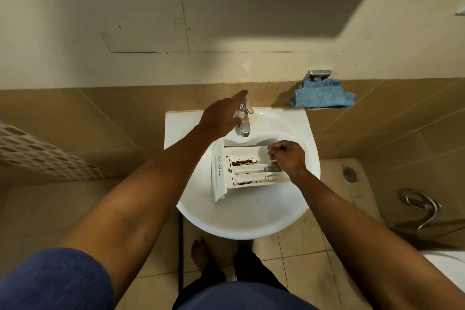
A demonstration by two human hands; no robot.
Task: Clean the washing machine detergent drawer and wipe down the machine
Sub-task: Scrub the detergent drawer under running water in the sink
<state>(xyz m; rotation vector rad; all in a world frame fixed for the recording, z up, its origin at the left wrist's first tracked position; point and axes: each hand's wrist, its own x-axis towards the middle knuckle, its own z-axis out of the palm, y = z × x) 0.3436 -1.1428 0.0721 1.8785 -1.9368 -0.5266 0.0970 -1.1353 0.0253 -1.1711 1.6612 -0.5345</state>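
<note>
On my head feed, looking straight down, the detergent drawer [241, 171] lies inside the white sink [251, 219] at the middle of the frame, its front panel towards the left and its compartments open upward. Brown, crusty residue streaks the middle compartment and dots the dividers near the panel. The left hand [221, 116] is stretched out over the chrome tap [245, 123] at the sink's back edge, index finger pointing straight towards the wall. Its other fingers are tucked under the palm beside the spout, so I cannot tell whether it grasps the tap or only hovers against it. The right hand [286, 156] sits on the drawer's right end with its fingers curled in. I cannot make out whether they clamp the drawer wall or pinch something small. A crumpled blue cloth [322, 95] rests on a small wall shelf to the upper right of the sink, well apart from both hands. A round floor drain [350, 173] shows at the right, and a bare foot [200, 251] stands on the tiles below the sink.
</note>
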